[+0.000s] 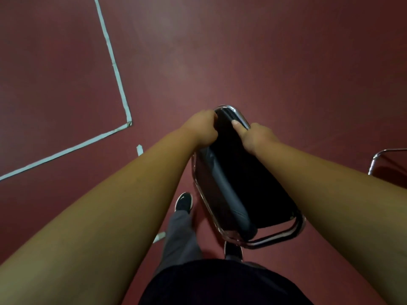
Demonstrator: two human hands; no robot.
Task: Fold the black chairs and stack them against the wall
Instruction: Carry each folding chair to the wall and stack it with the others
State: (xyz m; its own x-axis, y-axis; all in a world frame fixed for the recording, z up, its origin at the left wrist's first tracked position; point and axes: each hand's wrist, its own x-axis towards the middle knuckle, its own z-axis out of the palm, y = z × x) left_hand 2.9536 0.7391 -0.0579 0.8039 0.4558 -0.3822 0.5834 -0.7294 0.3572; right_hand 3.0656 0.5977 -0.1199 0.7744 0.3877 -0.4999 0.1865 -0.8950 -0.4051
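A black chair [233, 186] with a chrome tube frame is folded flat and held up in front of me, its far end pointing away. My left hand [203, 128] grips the left side of the frame near the far end, fingers curled round it. On the right side of the same end, my right hand [253, 135] grips the frame with its thumb lying along the black pad. No wall is in view.
The floor is dark red. White tape lines [119, 84] mark a corner at the left, with short tape scraps [139, 150] nearby. The chrome frame of another chair [383, 157] shows at the right edge. My feet [184, 202] are below the chair.
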